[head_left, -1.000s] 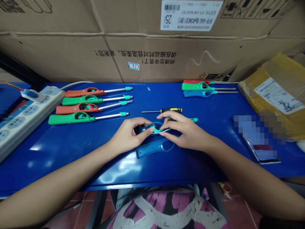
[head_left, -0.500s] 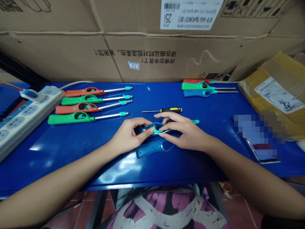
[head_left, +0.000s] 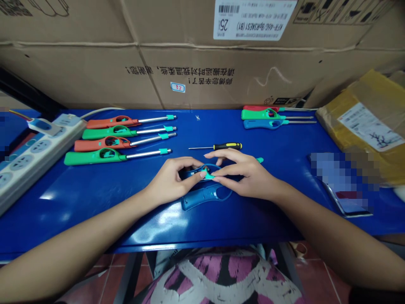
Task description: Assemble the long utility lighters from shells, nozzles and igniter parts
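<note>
My left hand (head_left: 169, 179) grips an opened blue lighter body (head_left: 189, 172), its thumb pressing beside the teal trigger (head_left: 208, 173). From the right, my right hand (head_left: 248, 172) pinches that trigger between thumb and a fingertip, its other fingers raised. A teal tip (head_left: 260, 160) shows behind the right hand; most of the lighter's front is hidden. Just below lies a separate blue shell half (head_left: 200, 198), hollow side up, partly under my right fingers. Beyond my hands is a screwdriver (head_left: 227, 146) with a black and yellow handle.
Orange and green long-nosed lighters (head_left: 95, 157) lie in a row at left, beside a power strip (head_left: 38, 145). At the back right are three more lighters (head_left: 261, 123). A phone (head_left: 343, 185) and a taped parcel (head_left: 354, 114) occupy the right. A large cardboard box (head_left: 190, 55) walls the back.
The teal trigger has shifted slightly right, and my right fingertips now close on it. The thin pale strip beside it shows less. My left hand stays almost still.
</note>
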`<state>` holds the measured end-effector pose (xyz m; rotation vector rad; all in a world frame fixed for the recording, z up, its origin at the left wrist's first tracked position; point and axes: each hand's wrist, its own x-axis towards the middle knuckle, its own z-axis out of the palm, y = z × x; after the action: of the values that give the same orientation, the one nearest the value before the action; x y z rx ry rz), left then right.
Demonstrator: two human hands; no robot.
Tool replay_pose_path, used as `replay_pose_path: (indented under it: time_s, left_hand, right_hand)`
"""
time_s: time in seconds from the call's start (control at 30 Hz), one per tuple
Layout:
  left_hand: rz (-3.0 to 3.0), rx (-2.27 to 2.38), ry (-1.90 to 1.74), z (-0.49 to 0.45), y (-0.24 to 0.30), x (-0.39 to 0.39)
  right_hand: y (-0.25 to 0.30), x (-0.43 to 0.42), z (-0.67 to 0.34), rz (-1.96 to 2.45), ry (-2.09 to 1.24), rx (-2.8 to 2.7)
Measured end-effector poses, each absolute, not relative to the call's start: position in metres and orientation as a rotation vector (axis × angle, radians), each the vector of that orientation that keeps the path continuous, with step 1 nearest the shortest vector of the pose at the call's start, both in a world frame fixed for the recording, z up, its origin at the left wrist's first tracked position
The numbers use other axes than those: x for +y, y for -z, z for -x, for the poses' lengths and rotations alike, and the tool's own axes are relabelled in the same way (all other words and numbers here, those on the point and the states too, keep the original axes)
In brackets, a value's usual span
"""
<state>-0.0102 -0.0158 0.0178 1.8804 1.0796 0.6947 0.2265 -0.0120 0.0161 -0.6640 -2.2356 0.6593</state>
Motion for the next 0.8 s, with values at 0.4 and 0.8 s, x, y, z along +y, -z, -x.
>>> replay_pose_path:
  time_s: [0.4, 0.8]
  left_hand:
    - [-1.883, 1.099, -0.674, 0.0102, -0.0172, -0.0164]
    - [-2.120, 1.050, -0.798, 0.0097, -0.0144, -0.0182]
  right_hand:
    - [-0.0162, -0.0108, -0.2276, 0.644, -0.657, -2.210]
    - [-0.0217, -0.0160, -0.2293, 0.992, -0.558, -2.319]
